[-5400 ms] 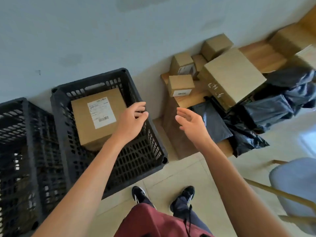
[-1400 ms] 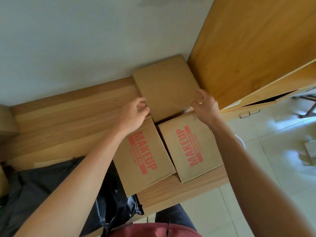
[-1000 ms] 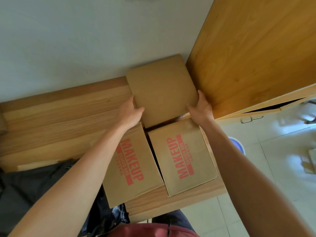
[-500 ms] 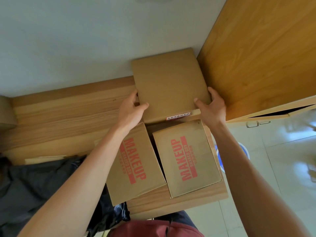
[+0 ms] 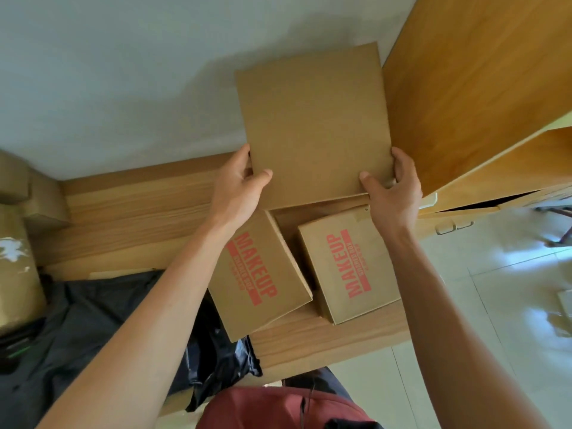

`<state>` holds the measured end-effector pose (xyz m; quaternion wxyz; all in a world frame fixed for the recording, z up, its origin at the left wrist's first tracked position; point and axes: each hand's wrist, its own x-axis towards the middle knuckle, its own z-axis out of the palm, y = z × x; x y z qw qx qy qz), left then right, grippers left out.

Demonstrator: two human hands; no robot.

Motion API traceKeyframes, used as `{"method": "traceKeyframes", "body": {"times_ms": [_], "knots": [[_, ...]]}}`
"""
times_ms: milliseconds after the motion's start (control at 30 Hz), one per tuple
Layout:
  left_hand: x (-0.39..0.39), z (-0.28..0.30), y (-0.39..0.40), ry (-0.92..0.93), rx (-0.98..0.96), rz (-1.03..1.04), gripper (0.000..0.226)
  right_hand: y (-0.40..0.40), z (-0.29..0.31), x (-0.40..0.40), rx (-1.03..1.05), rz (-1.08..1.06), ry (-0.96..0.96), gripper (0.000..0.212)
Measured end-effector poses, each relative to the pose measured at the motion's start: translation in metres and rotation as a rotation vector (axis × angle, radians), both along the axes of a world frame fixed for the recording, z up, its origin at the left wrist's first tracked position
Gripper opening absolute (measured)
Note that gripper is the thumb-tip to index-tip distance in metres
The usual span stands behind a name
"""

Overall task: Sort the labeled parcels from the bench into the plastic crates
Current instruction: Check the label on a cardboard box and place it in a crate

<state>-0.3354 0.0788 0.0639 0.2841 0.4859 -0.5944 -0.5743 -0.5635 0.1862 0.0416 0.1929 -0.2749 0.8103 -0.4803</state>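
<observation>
below the hand-held plain box, two red-printed "makeup" boxes

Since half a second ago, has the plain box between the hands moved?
Yes. The plain box has come up off the two MAKEUP boxes, judged against the cabinet side; the bench behind them now shows.

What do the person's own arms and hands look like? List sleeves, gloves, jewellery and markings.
Both forearms are bare right up to the frame edge, with no sleeve in view. The left hand and the right hand wear no gloves. No ring, watch, bracelet or marking shows on either one. Fingernails look short and unpainted.
</observation>
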Motion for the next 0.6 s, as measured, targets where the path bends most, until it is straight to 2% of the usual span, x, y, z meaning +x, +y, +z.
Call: {"method": "traceKeyframes", "body": {"times_ms": [200, 533, 600], "knots": [[0.032, 0.042, 0.029, 0.06, -0.045, -0.006, 0.047, 0.03, 0.029, 0.04, -0.096, -0.045, 0.038, 0.061], [0.081, 0.057, 0.063, 0.1, -0.071, 0.018, 0.054, 0.077, 0.058, 0.099, -0.174, -0.114, 0.047, 0.06], [0.093, 0.057, 0.067, 0.084, -0.042, 0.054, 0.067, 0.085, 0.055, 0.11, -0.183, -0.112, 0.034, 0.064]]}}
